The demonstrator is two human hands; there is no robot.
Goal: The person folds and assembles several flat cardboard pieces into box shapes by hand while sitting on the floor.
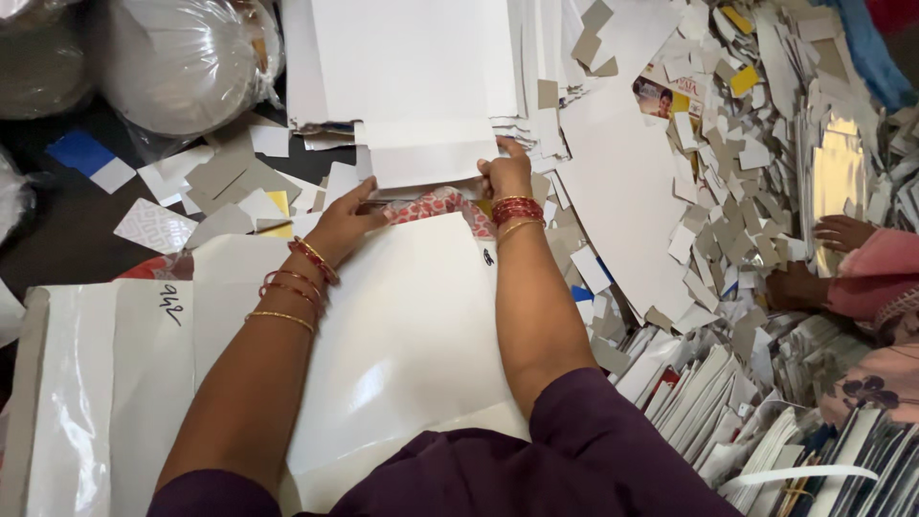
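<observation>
- A view from above of a person in purple sleeves at work on a surface thick with white paper and card.
- The left hand (347, 222) lies with fingers stretched out and nearly flat, pressing on the left edge of a folded white sheet (426, 153); it grips nothing.
- The right hand (507, 174) is curled closed, thumb on top, pinching the right corner of the same folded white sheet.
- That sheet sits in the middle of the scene, far from the person's body, its folded flap lying across the near end of a stack of white sheets (412, 57) that runs away to the far edge.
- Just under the hands, a strip of red patterned card (436, 203) peeks out.
- Nearer the person lies a large glossy white sheet (402, 335), passing under both forearms.
- Both wrists carry red and gold bangles (517, 211).
- To the right, a heap of grey and white card scraps (737, 182) spreads out, with a shiny gold sheet (838, 177) at its far side.
- At the right edge, another person's hand (842, 232) in a pink sleeve rests near the gold sheet.
- At the far left sits a round bundle wrapped in clear plastic (182, 57).
</observation>
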